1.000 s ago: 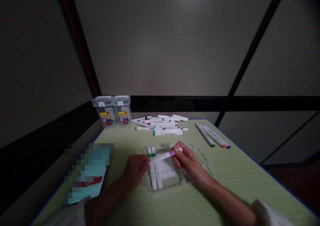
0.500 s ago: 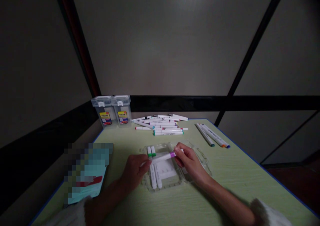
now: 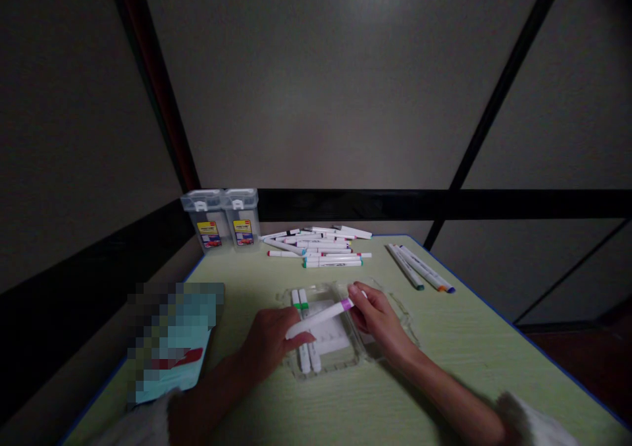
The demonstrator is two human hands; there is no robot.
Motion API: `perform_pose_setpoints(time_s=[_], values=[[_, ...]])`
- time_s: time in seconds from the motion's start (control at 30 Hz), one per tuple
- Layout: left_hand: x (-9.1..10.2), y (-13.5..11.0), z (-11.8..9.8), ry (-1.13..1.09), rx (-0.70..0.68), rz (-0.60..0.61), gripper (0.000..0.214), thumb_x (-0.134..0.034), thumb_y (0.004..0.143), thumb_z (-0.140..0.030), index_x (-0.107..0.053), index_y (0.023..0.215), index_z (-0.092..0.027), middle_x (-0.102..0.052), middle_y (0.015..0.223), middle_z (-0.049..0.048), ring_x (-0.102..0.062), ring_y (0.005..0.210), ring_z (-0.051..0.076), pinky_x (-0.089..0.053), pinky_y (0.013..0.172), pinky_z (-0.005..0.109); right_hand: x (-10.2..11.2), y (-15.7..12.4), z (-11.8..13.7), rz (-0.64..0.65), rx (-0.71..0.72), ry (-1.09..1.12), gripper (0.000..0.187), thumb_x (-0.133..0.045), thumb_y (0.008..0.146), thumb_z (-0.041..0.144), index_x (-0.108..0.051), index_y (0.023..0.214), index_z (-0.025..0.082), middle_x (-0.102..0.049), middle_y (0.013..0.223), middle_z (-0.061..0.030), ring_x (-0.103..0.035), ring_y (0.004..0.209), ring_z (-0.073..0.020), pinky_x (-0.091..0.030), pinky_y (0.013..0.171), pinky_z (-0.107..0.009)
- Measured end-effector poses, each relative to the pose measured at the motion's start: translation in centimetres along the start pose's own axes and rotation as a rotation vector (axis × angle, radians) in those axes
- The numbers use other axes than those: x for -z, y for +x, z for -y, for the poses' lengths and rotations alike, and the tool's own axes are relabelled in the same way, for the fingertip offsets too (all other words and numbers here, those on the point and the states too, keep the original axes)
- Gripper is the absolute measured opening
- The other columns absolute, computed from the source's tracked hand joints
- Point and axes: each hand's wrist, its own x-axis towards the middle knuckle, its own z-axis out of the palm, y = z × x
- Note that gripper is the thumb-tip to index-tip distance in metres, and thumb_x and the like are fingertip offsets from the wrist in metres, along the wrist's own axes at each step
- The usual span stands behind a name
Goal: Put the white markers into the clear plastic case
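A white marker with a purple band (image 3: 318, 319) is held slantwise above a clear plastic case (image 3: 328, 369). My right hand (image 3: 378, 317) pinches its upper right end between thumb and fingers. At the lower left end, my left hand (image 3: 271, 337) has its thumb stretched apart from the fingers, and the marker's end lies in that gap; whether it touches is unclear. Two white markers with green bands (image 3: 309, 354) lie side by side in the left part of the case. A white paper insert (image 3: 332, 340) shows beside them.
Many loose white markers (image 3: 320, 245) lie in a pile at the back. Several more markers (image 3: 419, 268) lie at the right edge. Two lidded clear boxes (image 3: 241, 219) stand at the back left. A teal item, partly blurred (image 3: 172, 360), lies on the left.
The marker has tilted more, its left end lower and its right end slightly up. My left thumb and fingers have parted from their pinch on the marker's end.
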Motion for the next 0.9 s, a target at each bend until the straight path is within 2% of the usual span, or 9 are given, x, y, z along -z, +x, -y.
perform_pose_setpoints(time_s=[0.27,0.5,0.67,0.9], values=[[0.24,0.16,-0.19,0.081,-0.081,-0.092,0.039,-0.026,0.088,-0.039,-0.051,0.070,-0.015,-0.060,0.060,0.0023,-0.055,0.046,0.010,-0.039,0.043,0.019,0.19,0.13,-0.58,-0.057,-0.052,-0.003,0.041,-0.041,0.078,0.052,-0.033,0.054,0.020,-0.027,0.040,0.0088,-0.019,0.035,-0.0054,-0.013,0.033,-0.021],[0.45,-0.05,-0.28,-0.006,-0.048,0.013,0.035,-0.031,0.087,-0.034,-0.051,0.065,-0.014,-0.053,0.054,0.0011,-0.050,0.046,0.010,-0.037,0.043,0.020,0.09,0.13,-0.63,-0.068,-0.034,0.019,0.041,-0.044,0.077,0.051,-0.033,0.054,0.020,-0.027,0.041,0.0087,-0.020,0.036,-0.0056,-0.014,0.034,-0.020],[0.45,-0.17,-0.29,-0.018,-0.031,0.010,0.033,-0.034,0.086,-0.031,-0.052,0.063,-0.015,-0.051,0.054,0.0009,-0.047,0.046,0.010,-0.034,0.044,0.021,-0.05,-0.01,-0.54,-0.017,-0.001,0.097,0.040,-0.044,0.079,0.048,-0.033,0.054,0.020,-0.027,0.041,0.0089,-0.019,0.037,-0.0055,-0.014,0.036,-0.020],[0.58,-0.03,-0.39,-0.015,-0.022,0.025,0.037,-0.034,0.086,-0.031,-0.049,0.058,-0.015,-0.047,0.050,-0.0009,-0.042,0.042,0.008,-0.031,0.043,0.021,-0.16,0.03,-0.76,-0.009,0.042,0.189,0.034,-0.046,0.080,0.042,-0.036,0.058,0.019,-0.029,0.043,0.0089,-0.019,0.040,-0.0059,-0.015,0.040,-0.020]])
